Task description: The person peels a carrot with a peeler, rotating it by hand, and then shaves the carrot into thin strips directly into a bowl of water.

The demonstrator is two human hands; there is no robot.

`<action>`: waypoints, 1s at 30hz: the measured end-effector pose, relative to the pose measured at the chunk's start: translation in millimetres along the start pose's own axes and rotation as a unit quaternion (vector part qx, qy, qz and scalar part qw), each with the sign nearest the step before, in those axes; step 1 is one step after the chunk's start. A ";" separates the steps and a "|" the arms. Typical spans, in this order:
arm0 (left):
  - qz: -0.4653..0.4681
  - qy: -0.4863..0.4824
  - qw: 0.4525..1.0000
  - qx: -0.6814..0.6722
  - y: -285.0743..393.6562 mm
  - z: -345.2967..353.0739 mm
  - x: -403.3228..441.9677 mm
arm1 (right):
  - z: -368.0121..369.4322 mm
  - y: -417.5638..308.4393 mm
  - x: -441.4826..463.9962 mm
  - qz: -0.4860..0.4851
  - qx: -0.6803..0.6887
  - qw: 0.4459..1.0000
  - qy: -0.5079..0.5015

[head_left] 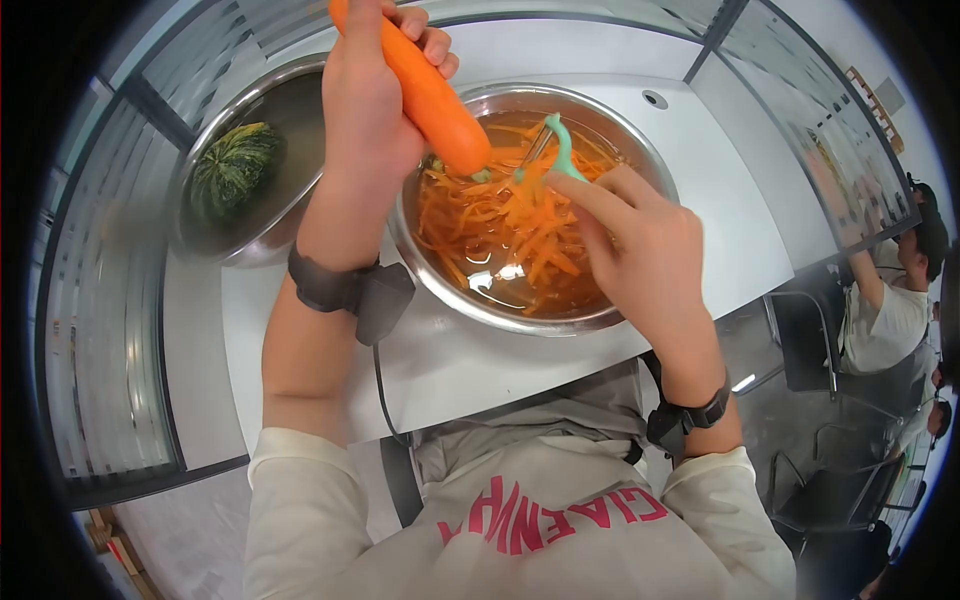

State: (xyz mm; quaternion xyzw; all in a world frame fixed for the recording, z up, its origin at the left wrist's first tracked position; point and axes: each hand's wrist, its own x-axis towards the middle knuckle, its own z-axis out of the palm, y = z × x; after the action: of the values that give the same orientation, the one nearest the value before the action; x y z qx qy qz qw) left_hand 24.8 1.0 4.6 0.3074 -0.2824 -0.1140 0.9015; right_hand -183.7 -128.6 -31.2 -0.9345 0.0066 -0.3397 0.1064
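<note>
My left hand (375,105) is closed around a large orange carrot (432,98), which slants down to the right with its blunt end over a metal bowl (660,165). In my right hand (640,235) is a mint-green peeler (563,145), pinched by the handle, its metal blade toward the carrot but apart from it. Below both hands the bowl holds brownish water and a heap of orange carrot peels (540,225). Small greenish bits float near the carrot's end. My right fingers hide part of the peeler's handle.
Left of my left hand stands a second metal bowl (290,72) with a dark green ridged squash (237,170) in it. Both bowls are on a white table (735,230) with glass partitions around it. At the right are black chairs and another person (885,310).
</note>
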 end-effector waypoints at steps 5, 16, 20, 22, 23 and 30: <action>-0.020 0.013 1.000 0.011 -5.4 -7.0 1.4 | -12.1 7.5 1.8 -0.024 -0.166 0.986 -0.012; -0.043 0.040 0.998 -0.030 -6.1 -4.4 3.1 | -4.2 5.8 7.3 0.086 0.205 0.974 0.051; -0.037 0.033 0.999 -0.011 -6.3 0.0 -0.9 | -5.9 -14.6 10.7 0.063 0.268 0.961 0.026; -0.036 0.031 0.999 -0.001 -7.1 2.9 -3.1 | -0.3 -19.0 14.4 0.032 0.262 0.963 0.054; -0.037 0.030 0.999 -0.001 -7.0 3.8 -3.8 | 1.3 -21.2 16.5 0.026 0.253 0.965 0.059; -0.028 0.020 0.999 0.000 -5.9 7.6 -6.6 | 6.3 -29.3 24.0 -0.006 0.201 0.975 0.090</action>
State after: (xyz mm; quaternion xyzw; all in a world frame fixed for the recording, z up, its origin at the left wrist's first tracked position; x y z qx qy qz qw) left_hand 14.8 -4.8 3.0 0.3178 -0.2555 -0.1328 0.9034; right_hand -162.9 -100.7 -14.7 -0.8596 -0.0580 -0.4174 0.2891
